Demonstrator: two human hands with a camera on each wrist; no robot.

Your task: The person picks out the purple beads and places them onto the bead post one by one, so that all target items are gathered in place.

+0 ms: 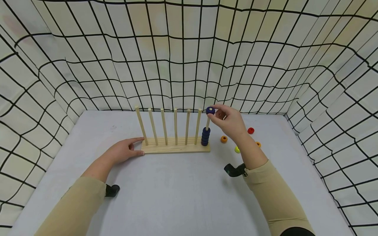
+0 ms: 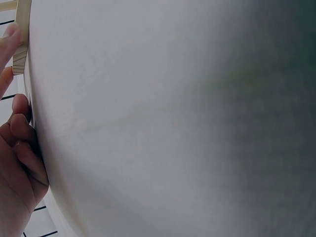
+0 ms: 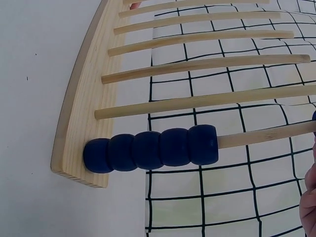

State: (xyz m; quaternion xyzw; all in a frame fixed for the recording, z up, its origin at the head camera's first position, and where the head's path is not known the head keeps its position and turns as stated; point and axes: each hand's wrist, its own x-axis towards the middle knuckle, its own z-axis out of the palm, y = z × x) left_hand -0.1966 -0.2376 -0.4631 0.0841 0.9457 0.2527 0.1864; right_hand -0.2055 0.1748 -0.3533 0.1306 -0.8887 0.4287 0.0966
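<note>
A wooden base with several upright pegs stands on the table. Its rightmost peg carries a stack of several dark blue beads. At the top of that peg my right hand pinches another dark blue bead between thumb and fingers; the peg's tip shows in its hole. My left hand holds the left end of the base, thumb at the front and fingers behind. In the left wrist view the curled lower fingers rest near the table, and the base's corner shows beside the thumb.
Right of the base lie loose beads: an orange bead, a red bead, a yellow bead and another orange bead, partly behind the right forearm. Black netting encloses the white table at the back and sides.
</note>
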